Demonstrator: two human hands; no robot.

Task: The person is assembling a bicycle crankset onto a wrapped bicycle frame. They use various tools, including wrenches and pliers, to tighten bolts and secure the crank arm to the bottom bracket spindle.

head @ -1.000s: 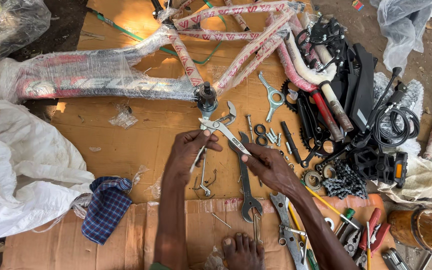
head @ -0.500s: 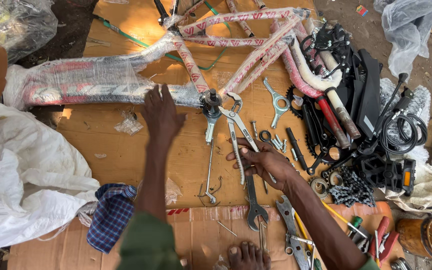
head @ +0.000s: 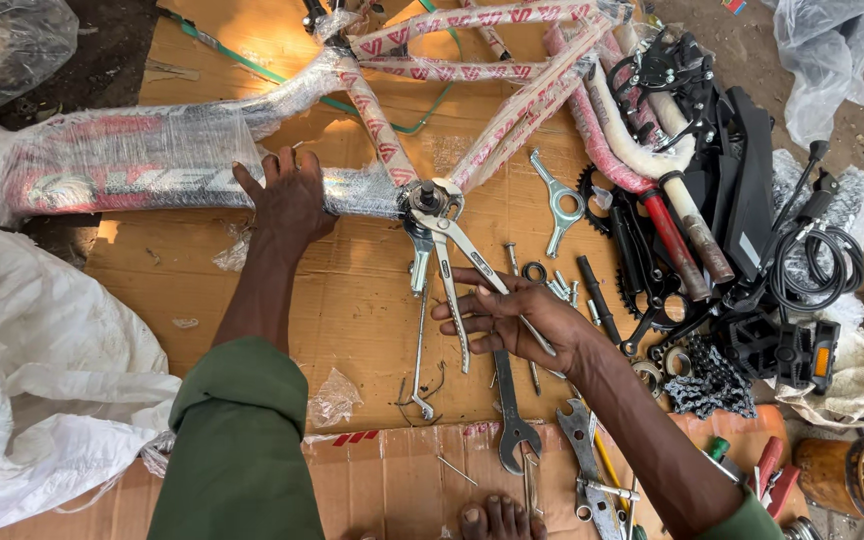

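Far left: white plastic sacks bunched at the edge of the cardboard sheet I'm working on, which lies on bare dirt ground, outdoors by the look of it.

My left hand is flat & spread, pressing on the wrapped bike frame to hold it down, just left of the bottom bracket. Frame's in plastic wrap w/ red-white tubes fanning up to the right.

Centre: my right hand is closed around the long handle of a spanner whose head sits on the bottom bracket. A second flat spanner hangs from the same spot, lying toward me.

Progress, as I judge it: early. Frame is bare, no cranks, wheels or bars fitted, wrap not yet off; I'm at the bracket fitting stage & nearly all assembly is left.

Below my right hand: open-end wrench, loose bolts, more tools, my toes at the bottom edge. Right of that: chainring & crank, chain, black pedals, cables, wrapped tubes, black saddle parts all piled unfitted. Far right: clear plastic bag, rags, a round wooden thing.
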